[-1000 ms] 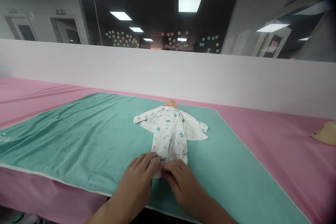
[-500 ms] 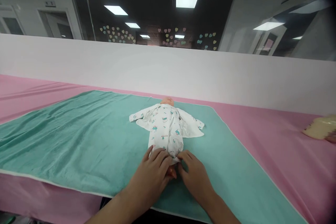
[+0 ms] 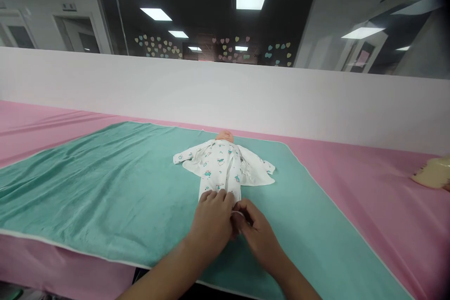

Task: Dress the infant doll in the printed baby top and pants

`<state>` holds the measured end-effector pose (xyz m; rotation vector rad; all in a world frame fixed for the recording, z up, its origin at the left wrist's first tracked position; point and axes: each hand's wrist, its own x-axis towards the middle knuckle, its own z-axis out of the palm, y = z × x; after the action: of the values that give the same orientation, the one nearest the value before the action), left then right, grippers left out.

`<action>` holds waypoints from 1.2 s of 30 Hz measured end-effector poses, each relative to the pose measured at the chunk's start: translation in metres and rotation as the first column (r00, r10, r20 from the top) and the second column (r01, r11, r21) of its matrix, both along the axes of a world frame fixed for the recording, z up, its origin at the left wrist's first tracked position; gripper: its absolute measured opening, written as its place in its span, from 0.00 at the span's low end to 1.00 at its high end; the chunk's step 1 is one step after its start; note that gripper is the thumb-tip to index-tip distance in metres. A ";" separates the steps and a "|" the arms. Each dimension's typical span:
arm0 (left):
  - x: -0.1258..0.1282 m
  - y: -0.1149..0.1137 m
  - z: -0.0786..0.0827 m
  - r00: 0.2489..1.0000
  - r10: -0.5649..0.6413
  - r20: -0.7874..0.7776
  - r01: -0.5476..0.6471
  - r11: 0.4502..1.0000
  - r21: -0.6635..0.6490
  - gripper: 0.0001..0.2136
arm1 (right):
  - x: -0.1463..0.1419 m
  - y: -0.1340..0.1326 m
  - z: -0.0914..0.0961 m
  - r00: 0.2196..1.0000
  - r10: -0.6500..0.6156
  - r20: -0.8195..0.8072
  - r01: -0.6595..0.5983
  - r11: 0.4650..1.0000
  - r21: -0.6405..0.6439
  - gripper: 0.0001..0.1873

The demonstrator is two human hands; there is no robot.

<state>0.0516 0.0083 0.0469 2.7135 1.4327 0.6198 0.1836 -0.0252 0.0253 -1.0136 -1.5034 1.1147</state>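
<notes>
A baby doll (image 3: 225, 136) lies on its back with its head at the far end. A white baby outfit (image 3: 221, 164) with small teal prints covers its body, its sleeves spread to both sides. My left hand (image 3: 213, 220) is closed over the outfit's lower end, fingers curled on the cloth. Close beside it, my right hand (image 3: 256, 232) pinches the white hem between thumb and fingers. The doll's feet are mostly hidden behind my hands.
A teal blanket (image 3: 140, 187) with white edging lies under the doll, over a pink sheet (image 3: 355, 173). Behind stands a low white wall (image 3: 211, 93) with dark windows above. At the right edge is a cream-coloured object (image 3: 432, 172), partly cut off.
My left hand has shifted slightly up and right over the outfit's lower end. My right hand has moved a little left with the hem. The reddish foot seen before is now mostly covered.
</notes>
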 end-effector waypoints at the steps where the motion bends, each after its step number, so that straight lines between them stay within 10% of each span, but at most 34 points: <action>1: 0.000 -0.001 0.000 0.999 -0.006 -0.032 0.007 1.000 0.008 0.08 | 0.001 -0.001 -0.001 1.000 0.000 0.018 0.000 1.000 -0.001 0.07; 13: -0.049 -0.049 -0.011 0.970 -0.245 -0.004 0.239 0.942 0.237 0.26 | 0.049 0.008 0.000 0.870 0.222 0.440 -0.189 0.975 -0.119 0.04; 18: -0.089 0.016 -0.020 0.997 0.005 0.076 -0.018 0.985 0.170 0.16 | 0.074 0.074 -0.019 0.652 -0.269 0.708 0.002 0.935 0.354 0.15; 25: -0.060 0.130 -0.042 0.990 -0.126 -0.064 0.128 0.991 0.024 0.23 | 0.045 0.142 -0.033 0.613 -0.305 0.728 -0.120 0.876 0.468 0.17; 31: -0.030 0.137 -0.036 0.941 -0.136 0.309 0.162 0.985 -0.061 0.25 | 0.041 0.133 -0.025 0.643 -0.356 0.678 -0.066 0.856 0.512 0.14; 36: -0.035 0.134 -0.035 0.948 -0.236 0.214 0.248 0.968 -0.030 0.26 | 0.039 0.109 -0.009 0.696 -0.267 0.667 -0.121 0.871 0.476 0.11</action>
<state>0.0166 0.1422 0.0117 2.6280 1.0336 0.8054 0.2222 0.0835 0.0161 -1.1878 -2.1965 0.1840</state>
